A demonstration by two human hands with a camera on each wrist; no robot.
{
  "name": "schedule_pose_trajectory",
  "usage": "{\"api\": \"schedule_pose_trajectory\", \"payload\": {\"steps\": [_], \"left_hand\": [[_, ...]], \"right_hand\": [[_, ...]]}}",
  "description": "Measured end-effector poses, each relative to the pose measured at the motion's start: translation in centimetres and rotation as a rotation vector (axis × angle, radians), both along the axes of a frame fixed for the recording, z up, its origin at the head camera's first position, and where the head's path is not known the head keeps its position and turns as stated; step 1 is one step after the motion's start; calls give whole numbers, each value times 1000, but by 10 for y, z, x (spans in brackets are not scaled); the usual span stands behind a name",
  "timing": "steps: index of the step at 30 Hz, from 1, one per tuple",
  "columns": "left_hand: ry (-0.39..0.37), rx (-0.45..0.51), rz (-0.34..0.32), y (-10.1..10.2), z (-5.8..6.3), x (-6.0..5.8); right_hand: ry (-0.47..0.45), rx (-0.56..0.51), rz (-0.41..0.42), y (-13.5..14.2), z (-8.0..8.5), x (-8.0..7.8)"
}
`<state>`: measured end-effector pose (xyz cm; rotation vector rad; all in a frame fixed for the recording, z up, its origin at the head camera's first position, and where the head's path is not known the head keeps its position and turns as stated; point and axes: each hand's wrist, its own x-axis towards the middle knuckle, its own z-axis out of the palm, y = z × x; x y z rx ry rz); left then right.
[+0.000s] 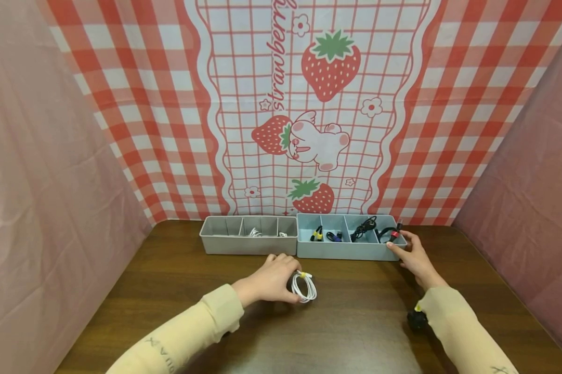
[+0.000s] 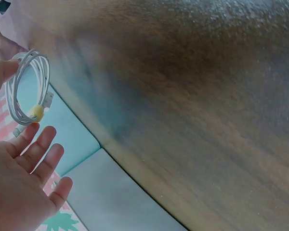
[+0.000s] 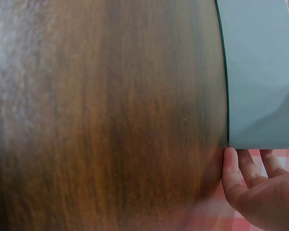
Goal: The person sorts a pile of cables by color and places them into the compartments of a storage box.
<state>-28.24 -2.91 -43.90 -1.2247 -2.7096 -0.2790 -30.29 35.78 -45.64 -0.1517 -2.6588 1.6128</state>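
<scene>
In the head view my left hand [image 1: 273, 280] is in front of the trays and pinches a coiled white cable [image 1: 310, 287] by its edge. A yellow tie binds the coil, and a plug [image 2: 48, 99] shows in the left wrist view. My right hand [image 1: 417, 259] grips the right end of the light blue tray [image 1: 346, 252], thumb at the front rim. In the right wrist view its other fingers [image 3: 231, 166] touch the end wall. A black cable with a red tie [image 1: 395, 235] lies in that end compartment, close to the thumb.
A grey divided tray [image 1: 248, 246] abuts the blue one on the left, with white cables [image 1: 255, 233] inside. Other blue compartments hold a yellow-tied black cable [image 1: 316, 234], a blue-tied cable [image 1: 335, 237] and a larger black cable [image 1: 364, 228]. Behind the wooden table [image 1: 346, 327] hangs a strawberry-print cloth [image 1: 329, 67].
</scene>
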Motion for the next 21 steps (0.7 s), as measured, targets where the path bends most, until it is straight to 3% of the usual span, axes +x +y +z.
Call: {"api": "schedule_pose_trajectory", "payload": {"steps": [8,17,21], "left_hand": [[-10,17,17,-7,9,-1],[-11,14,30,-16,17,-2],[-3,17,36,-18,20,-3]], "right_hand": [[11,-4,-6,1,-1,-1],[12,-8,-20,15,-21,-15],[13,1,-16,11,-16,-12]]}}
